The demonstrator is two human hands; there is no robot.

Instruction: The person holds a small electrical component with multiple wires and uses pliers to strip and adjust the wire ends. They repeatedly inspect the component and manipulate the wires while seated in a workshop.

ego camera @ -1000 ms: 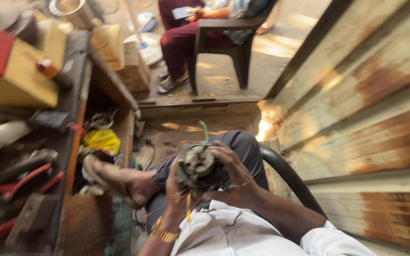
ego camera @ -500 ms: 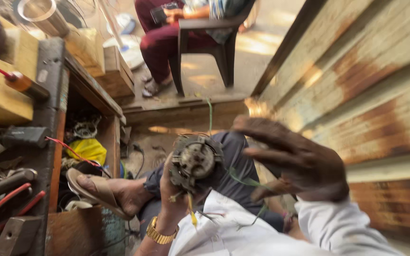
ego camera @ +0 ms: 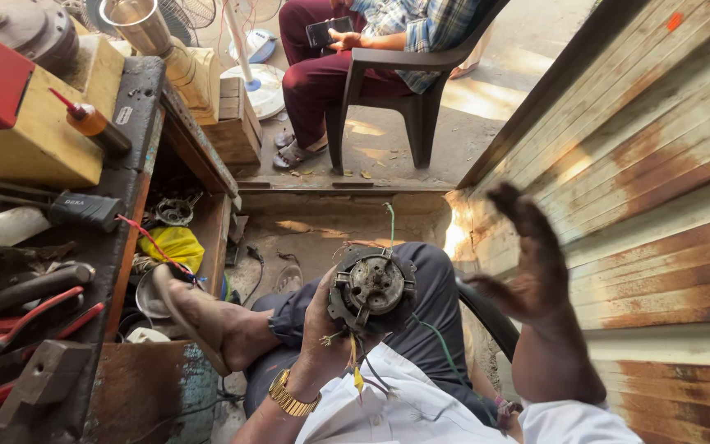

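Left hand (ego camera: 322, 329) wrapped around a grimy motor (ego camera: 371, 288), held over the lap, wires (ego camera: 359, 366) dangling under the motor. Right hand (ego camera: 532, 263) up and open, right of the motor, touching nothing. Sandalled foot (ego camera: 199, 316) left of the motor, propped by a cluttered workbench (ego camera: 137, 123). Beyond the motor, someone on a plastic chair (ego camera: 392, 90).
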